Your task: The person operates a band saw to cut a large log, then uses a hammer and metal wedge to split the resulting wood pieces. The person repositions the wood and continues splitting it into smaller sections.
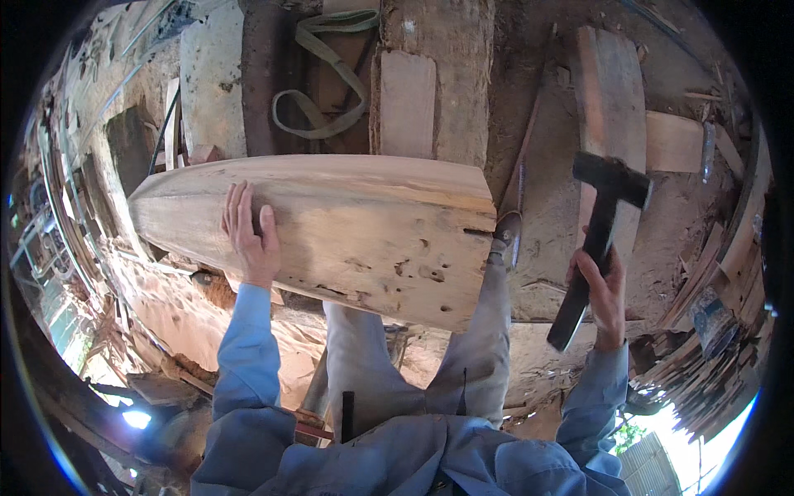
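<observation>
A large pale timber slab [356,223] lies across the middle of the view, with knots and small holes near its right end and a narrow split in that end. My left hand [248,236] rests flat on the slab's left part, fingers apart. My right hand [600,285] grips the dark handle of a black hammer [600,227], raised to the right of the slab with its head up. A metal wedge or chisel [506,236] stands at the slab's split end.
A green strap [327,74] lies on planks behind the slab. Wooden boards [612,99] and stacked offcuts [703,331] crowd the right side. Sawdust covers the ground at lower left. My legs stand under the slab.
</observation>
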Motion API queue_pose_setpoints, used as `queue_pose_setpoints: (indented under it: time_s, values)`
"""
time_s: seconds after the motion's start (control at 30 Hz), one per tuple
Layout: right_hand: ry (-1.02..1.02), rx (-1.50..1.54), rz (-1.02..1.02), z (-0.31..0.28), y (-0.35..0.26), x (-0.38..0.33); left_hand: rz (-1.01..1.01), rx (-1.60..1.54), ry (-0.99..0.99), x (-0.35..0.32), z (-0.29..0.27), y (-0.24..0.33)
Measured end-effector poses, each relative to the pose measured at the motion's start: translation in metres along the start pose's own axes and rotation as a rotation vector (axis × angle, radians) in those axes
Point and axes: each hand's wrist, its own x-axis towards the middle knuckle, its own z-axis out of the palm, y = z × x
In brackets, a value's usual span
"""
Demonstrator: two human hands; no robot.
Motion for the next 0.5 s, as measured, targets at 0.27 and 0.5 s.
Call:
queue_pose_setpoints:
  time_s: [0.27,0.5]
  values:
    - [0.122,-0.247,0.112,0.035,-0.003,0.043,0.009,-0.012,-0.033,0.005,-0.001,0.0]
    - [0.061,-0.427,0.26,0.079,-0.001,0.089,-0.011,0.018,-0.141,0.006,-0.008,0.002]
